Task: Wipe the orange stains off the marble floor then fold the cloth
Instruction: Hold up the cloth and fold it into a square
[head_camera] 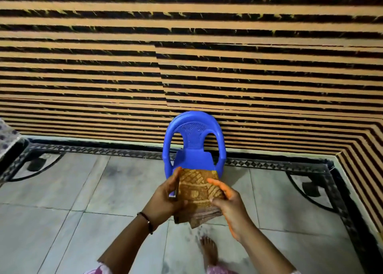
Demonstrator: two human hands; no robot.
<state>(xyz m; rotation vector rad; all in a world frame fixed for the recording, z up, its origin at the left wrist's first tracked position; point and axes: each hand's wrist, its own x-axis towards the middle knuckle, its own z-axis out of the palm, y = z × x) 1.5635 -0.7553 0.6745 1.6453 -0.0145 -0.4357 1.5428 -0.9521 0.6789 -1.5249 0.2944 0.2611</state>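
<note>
A brown patterned cloth [196, 193], folded into a thick pad, is held up in front of me between both hands. My left hand [167, 199] grips its left edge, thumb on top and fingers behind. My right hand [230, 203] holds the right side, with orange stain on its fingers and outer edge. The cloth's layered lower edge hangs below my hands. The grey marble floor [87, 201] lies beneath, showing dark smudges near my foot; no orange stain shows on it.
A small blue plastic chair [193, 141] stands against the striped orange-and-black wall [186, 56], just beyond the cloth. A dark patterned border [279, 165] runs along the floor's edge. My bare foot [209, 251] stands on the tiles below my hands.
</note>
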